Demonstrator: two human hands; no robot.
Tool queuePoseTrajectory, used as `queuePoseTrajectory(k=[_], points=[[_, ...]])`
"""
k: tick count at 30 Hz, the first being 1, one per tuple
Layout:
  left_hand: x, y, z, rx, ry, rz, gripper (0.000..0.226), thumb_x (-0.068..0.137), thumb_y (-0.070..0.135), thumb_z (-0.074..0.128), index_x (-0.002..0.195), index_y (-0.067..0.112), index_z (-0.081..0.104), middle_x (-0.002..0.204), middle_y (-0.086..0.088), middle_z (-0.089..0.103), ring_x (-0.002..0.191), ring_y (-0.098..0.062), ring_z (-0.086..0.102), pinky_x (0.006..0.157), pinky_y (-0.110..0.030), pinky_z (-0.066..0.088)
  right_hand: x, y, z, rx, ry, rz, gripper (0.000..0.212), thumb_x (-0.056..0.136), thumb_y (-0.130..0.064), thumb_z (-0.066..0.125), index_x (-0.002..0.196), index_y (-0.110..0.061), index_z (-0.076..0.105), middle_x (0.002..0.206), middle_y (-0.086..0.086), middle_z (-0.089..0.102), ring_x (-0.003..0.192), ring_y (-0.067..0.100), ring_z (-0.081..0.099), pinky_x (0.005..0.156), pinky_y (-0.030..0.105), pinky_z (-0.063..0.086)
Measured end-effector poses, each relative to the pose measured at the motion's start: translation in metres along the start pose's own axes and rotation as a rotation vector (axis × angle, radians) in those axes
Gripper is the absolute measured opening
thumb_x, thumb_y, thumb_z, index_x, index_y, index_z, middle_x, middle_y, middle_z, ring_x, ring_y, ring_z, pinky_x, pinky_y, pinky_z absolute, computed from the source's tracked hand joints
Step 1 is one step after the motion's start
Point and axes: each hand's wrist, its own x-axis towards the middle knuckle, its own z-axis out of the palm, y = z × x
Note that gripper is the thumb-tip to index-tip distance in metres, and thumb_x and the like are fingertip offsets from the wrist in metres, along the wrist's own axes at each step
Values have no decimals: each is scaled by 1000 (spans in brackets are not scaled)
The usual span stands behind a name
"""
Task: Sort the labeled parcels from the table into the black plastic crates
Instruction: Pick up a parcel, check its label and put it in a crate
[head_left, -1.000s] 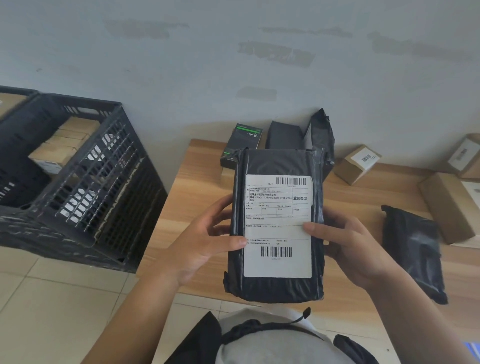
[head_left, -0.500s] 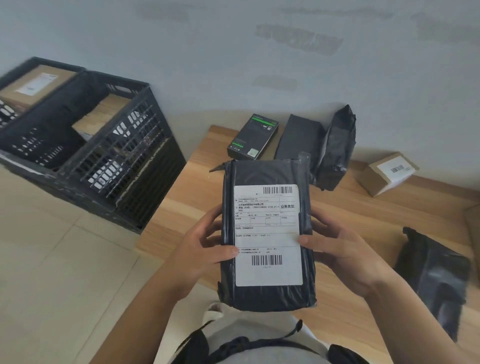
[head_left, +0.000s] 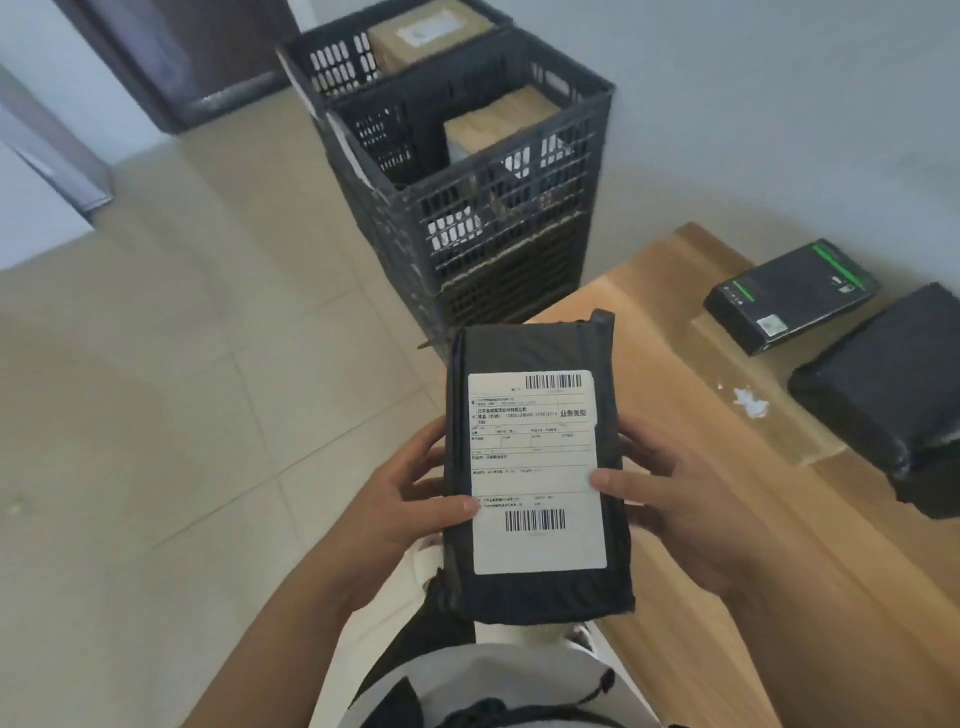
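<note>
Both hands, left hand (head_left: 410, 499) and right hand (head_left: 670, 499), grip the labeled black parcel (head_left: 537, 467) by its sides, label up, over the worktop's (head_left: 779, 519) left edge.

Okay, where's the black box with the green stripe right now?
In the head view the black box with the green stripe lies at right on the wooden table, near the wall, beside a black wrapped parcel.
</note>
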Motion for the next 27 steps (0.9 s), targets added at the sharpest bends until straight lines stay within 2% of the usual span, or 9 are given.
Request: queuePoseTrajectory(k=[4, 8, 11, 15, 18, 22, 27], points=[[-1, 0, -39, -58, 53, 38, 72, 78, 21, 84, 132, 60, 57, 136, 14, 67, 123, -18, 67, 98, -43, 56, 34, -14, 38, -70, -62, 12, 51, 76, -16, 85, 119, -42, 76, 126, -5, 75, 110, 22, 75, 78, 31, 63], [4, 13, -87, -98, 74, 86, 76, 72, 29, 88, 135, 58, 56, 138, 12, 66, 125, -21, 66, 104, -51, 53, 67, -35, 81, -137, -95, 10, 57, 66, -32, 88, 121, -44, 74, 128, -5, 74, 113, 22, 74, 81, 36, 61], [11, 26, -126, -114, 67, 138, 80, 70, 31, 89, 138, 56, 55, 140, 10, 65, 126, -24, 66, 106, -55, 51, 93, -49, 116, -164, -104, -15, 52, 75, -23, 84, 123, -41, 73, 129, -5, 74, 115, 22, 73, 81, 34, 61], [20, 43, -178, -112, 71, 188, 79, 73, 26, 88, 139, 55, 54, 137, 11, 67, 125, -23, 66, 107, -55, 51, 127, -61, 161, -186, -98, -47, 50, 79, -19, 77, 125, -39, 73, 129, -1, 73, 115, 23, 73, 92, 46, 57], [26, 53, -212, -96, 70, 210, 84, 67, 35, 90, 139, 57, 53, 136, 12, 66, 126, -24, 65, 108, -54, 51, 151, -62, 191, -171, -86, -68, 51, 81, -18, 75, 128, -36, 71, 130, 0, 73, 117, 25, 72, 96, 51, 54], [41, 53, -249, -85, 94, 205, 78, 69, 35, 89, 132, 65, 52, 131, 19, 67, 123, -16, 65, 108, -52, 52, 181, -62, 218, -150, -83, -50, 50, 79, -19, 76, 127, -33, 72, 128, 2, 74, 115, 25, 73, 90, 45, 54], [71, 59, -277, -128, 82, 176, 78, 65, 43, 91, 127, 70, 52, 128, 23, 68, 119, -10, 67, 106, -49, 52, 219, -74, 231, -171, -81, -22, 48, 80, -18, 75, 124, -35, 74, 129, 3, 74, 116, 27, 72, 97, 52, 54]])
